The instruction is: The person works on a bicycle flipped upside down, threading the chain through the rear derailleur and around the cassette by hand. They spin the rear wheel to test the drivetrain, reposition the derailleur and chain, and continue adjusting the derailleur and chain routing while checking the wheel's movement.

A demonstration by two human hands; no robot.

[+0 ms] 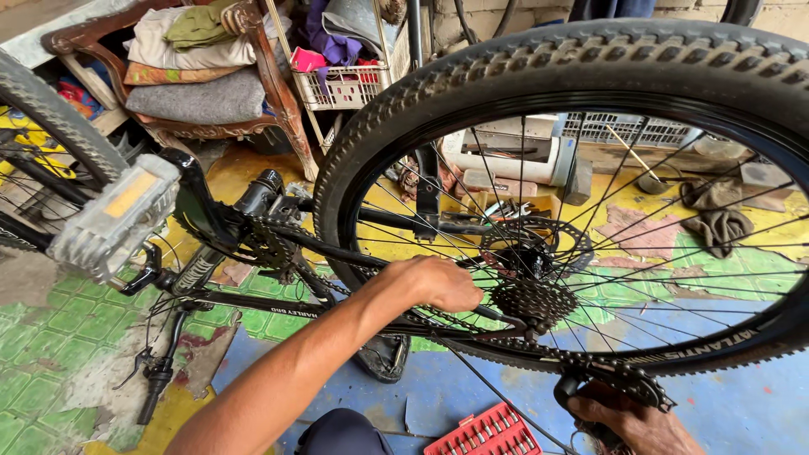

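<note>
A black bicycle stands upside down, its rear wheel [539, 50] filling the right half of the view. My left hand [438, 282] reaches in from the lower left. Its fingers are curled around the black chainstay [497, 318] and sit just left of the cassette [533, 299]. The chain [337, 282] runs from the front chainring [265, 244] back to the cassette. At the bottom right, my right hand [632, 425] grips the rear derailleur [619, 383] below the tyre. Part of that hand is cut off by the frame edge.
A grey pedal [114, 221] sticks up at left, beside another wheel [50, 118]. A red case of tool bits [489, 434] lies on the blue floor between my arms. Behind are a wooden chair with folded cloths [202, 93], a white basket [341, 84] and rags [716, 223].
</note>
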